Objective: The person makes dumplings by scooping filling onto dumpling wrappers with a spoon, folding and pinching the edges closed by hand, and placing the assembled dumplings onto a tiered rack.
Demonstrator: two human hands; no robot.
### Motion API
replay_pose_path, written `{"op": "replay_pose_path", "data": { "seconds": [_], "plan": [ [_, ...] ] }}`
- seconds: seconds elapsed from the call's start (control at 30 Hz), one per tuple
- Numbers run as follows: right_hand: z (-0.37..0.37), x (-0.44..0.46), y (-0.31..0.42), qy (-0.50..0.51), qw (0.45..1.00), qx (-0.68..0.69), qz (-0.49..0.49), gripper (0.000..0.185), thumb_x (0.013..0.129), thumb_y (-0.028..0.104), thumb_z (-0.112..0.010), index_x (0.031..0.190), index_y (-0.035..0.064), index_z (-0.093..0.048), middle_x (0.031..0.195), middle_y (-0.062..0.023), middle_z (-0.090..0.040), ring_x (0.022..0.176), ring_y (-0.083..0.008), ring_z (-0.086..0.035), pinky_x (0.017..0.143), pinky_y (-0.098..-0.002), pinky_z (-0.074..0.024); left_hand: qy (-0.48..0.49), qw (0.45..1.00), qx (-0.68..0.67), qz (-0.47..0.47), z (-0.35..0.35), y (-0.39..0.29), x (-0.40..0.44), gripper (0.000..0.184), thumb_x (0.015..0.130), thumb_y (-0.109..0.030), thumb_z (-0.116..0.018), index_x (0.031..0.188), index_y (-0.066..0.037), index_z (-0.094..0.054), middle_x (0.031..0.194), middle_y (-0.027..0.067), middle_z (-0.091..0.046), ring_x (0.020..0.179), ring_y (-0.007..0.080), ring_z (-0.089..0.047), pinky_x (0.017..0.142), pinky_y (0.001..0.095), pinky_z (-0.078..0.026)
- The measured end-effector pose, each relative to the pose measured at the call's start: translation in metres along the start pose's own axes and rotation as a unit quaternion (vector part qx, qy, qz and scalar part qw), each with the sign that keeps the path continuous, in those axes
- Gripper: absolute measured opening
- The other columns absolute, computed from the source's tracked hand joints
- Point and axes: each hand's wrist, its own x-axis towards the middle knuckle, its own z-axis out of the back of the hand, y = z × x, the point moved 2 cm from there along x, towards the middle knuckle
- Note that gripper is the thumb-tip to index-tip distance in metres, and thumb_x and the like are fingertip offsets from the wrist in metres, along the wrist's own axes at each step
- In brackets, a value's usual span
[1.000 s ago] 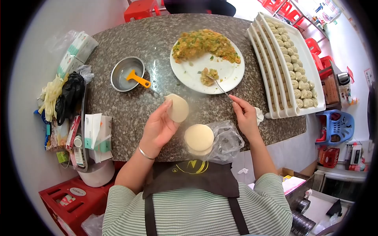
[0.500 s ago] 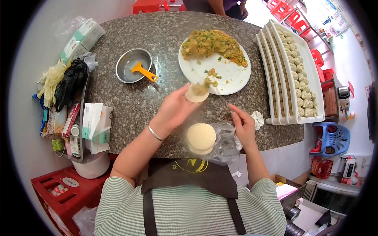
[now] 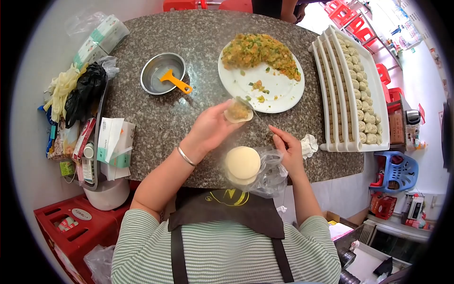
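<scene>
My left hand (image 3: 208, 128) cups a round dough wrapper (image 3: 242, 119) with a mound of chopped filling (image 3: 238, 111) on it. In my right hand (image 3: 289, 150) is a thin metal spoon (image 3: 256, 112), held by its handle; its head rests against the filling in the wrapper. Just beyond the wrapper, a white plate (image 3: 283, 97) carries a large heap of orange-green filling (image 3: 260, 49) and a few loose bits. Between my forearms, a stack of round wrappers (image 3: 243, 163) lies on a clear plastic bag (image 3: 270, 175).
Stacked white trays (image 3: 343, 90) of formed dumplings stand at the right. A metal bowl (image 3: 150, 71) with an orange-handled scraper (image 3: 176, 81) sits at the left, near tissue boxes (image 3: 115, 146) and bags. Crumpled tissue (image 3: 309, 146) lies beside my right hand. Another person's hand (image 3: 299, 14) shows at the far edge.
The spoon has moved from the near edge of the plate to the wrapper, and the filling there is pressed down. My right hand has shifted slightly left. The view has shifted a little.
</scene>
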Motion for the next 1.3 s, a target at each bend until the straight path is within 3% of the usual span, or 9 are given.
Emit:
{"op": "replay_pose_path", "data": {
  "seconds": [0.3, 0.37, 0.57, 0.7, 0.8, 0.93, 1.13, 1.23, 1.3],
  "plan": [
    [0.012, -0.003, 0.004, -0.03, 0.991, 0.067, -0.108, 0.029, 0.093, 0.006, -0.058, 0.12, 0.0043, -0.066, 0.08, -0.008, -0.062, 0.069, -0.0144, -0.055, 0.063, -0.0276, -0.0446, -0.044, 0.996, 0.074, -0.02, 0.005, -0.013, -0.013, 0.039, 0.101, -0.026, -0.049, 0.13, 0.001, -0.049, 0.128, 0.0148, -0.058, 0.12, 0.0257, -0.056, 0.106, 0.0429, -0.042],
    [0.0, 0.006, 0.002, -0.053, 0.996, -0.04, 0.067, 0.03, 0.092, 0.005, -0.058, 0.121, 0.0053, -0.066, 0.076, -0.0073, -0.06, 0.066, -0.0155, -0.053, 0.061, -0.0283, -0.0434, -0.03, 0.998, 0.059, -0.005, 0.009, -0.01, -0.008, 0.039, 0.101, -0.026, -0.049, 0.13, 0.001, -0.049, 0.128, 0.0142, -0.058, 0.12, 0.0254, -0.056, 0.106, 0.0434, -0.041],
    [-0.009, -0.004, 0.021, 0.006, 0.994, -0.065, 0.083, 0.029, 0.092, 0.007, -0.059, 0.121, 0.0063, -0.066, 0.073, -0.0051, -0.059, 0.063, -0.0137, -0.051, 0.058, -0.0271, -0.0425, -0.038, 0.997, 0.059, -0.011, -0.001, -0.011, -0.013, 0.044, 0.103, -0.025, -0.043, 0.138, 0.003, -0.041, 0.137, 0.0198, -0.05, 0.127, 0.0295, -0.051, 0.109, 0.0443, -0.042],
    [0.007, -0.011, 0.014, 0.03, 0.985, 0.128, -0.113, 0.027, 0.093, 0.006, -0.059, 0.119, 0.0041, -0.067, 0.076, -0.0023, -0.063, 0.068, -0.0091, -0.053, 0.062, -0.0267, -0.045, -0.016, 0.998, 0.061, -0.022, 0.003, -0.013, -0.024, 0.039, 0.102, -0.024, -0.046, 0.131, 0.001, -0.048, 0.129, 0.0136, -0.058, 0.121, 0.0252, -0.055, 0.107, 0.0443, -0.041],
    [-0.008, -0.01, 0.02, 0.035, 0.998, 0.003, 0.046, 0.027, 0.095, 0.007, -0.057, 0.119, 0.002, -0.067, 0.081, 0.0008, -0.062, 0.073, -0.0054, -0.053, 0.065, -0.0214, -0.0431, 0.014, 0.998, 0.068, -0.014, -0.002, -0.014, -0.028, 0.039, 0.102, -0.023, -0.046, 0.133, 0.001, -0.048, 0.13, 0.0145, -0.057, 0.122, 0.0258, -0.055, 0.107, 0.0439, -0.042],
    [0.004, 0.0, 0.019, 0.022, 0.999, 0.032, -0.021, 0.026, 0.094, 0.007, -0.057, 0.118, 0.0048, -0.068, 0.092, -0.0082, -0.07, 0.075, -0.0122, -0.059, 0.069, -0.0263, -0.0474, 0.013, 0.998, 0.062, -0.019, -0.013, -0.019, -0.031, 0.039, 0.1, -0.015, -0.051, 0.134, 0.001, -0.048, 0.129, 0.0138, -0.058, 0.119, 0.0235, -0.058, 0.104, 0.0396, -0.046],
    [0.026, 0.051, -0.002, -0.125, 0.971, -0.179, 0.096, 0.022, 0.09, 0.008, -0.062, 0.111, 0.006, -0.069, 0.08, -0.0109, -0.062, 0.07, -0.0266, -0.058, 0.066, -0.0323, -0.0468, 0.023, 0.952, 0.276, -0.128, -0.039, -0.022, -0.019, 0.046, 0.092, -0.001, -0.061, 0.136, 0.003, -0.047, 0.122, 0.0096, -0.063, 0.108, 0.0159, -0.063, 0.094, 0.0281, -0.051],
    [0.018, 0.064, 0.025, -0.156, 0.94, -0.185, 0.241, 0.023, 0.088, 0.009, -0.066, 0.11, 0.0059, -0.069, 0.083, -0.0097, -0.064, 0.073, -0.0245, -0.06, 0.068, -0.0323, -0.0479, 0.009, 0.962, 0.255, -0.095, -0.051, -0.02, -0.005, 0.047, 0.091, -0.002, -0.063, 0.135, 0.002, -0.048, 0.12, 0.0094, -0.064, 0.106, 0.0147, -0.063, 0.092, 0.0269, -0.051],
    [0.008, 0.066, 0.04, -0.117, 0.978, -0.062, 0.162, 0.022, 0.086, 0.01, -0.069, 0.107, 0.0039, -0.069, 0.09, -0.0086, -0.068, 0.081, -0.0196, -0.063, 0.075, -0.0306, -0.049, 0.033, 0.962, 0.244, -0.117, -0.059, -0.018, 0.001, 0.046, 0.091, -0.002, -0.064, 0.134, 0.001, -0.049, 0.12, 0.0089, -0.064, 0.105, 0.013, -0.063, 0.088, 0.0255, -0.051]
  ]
}}
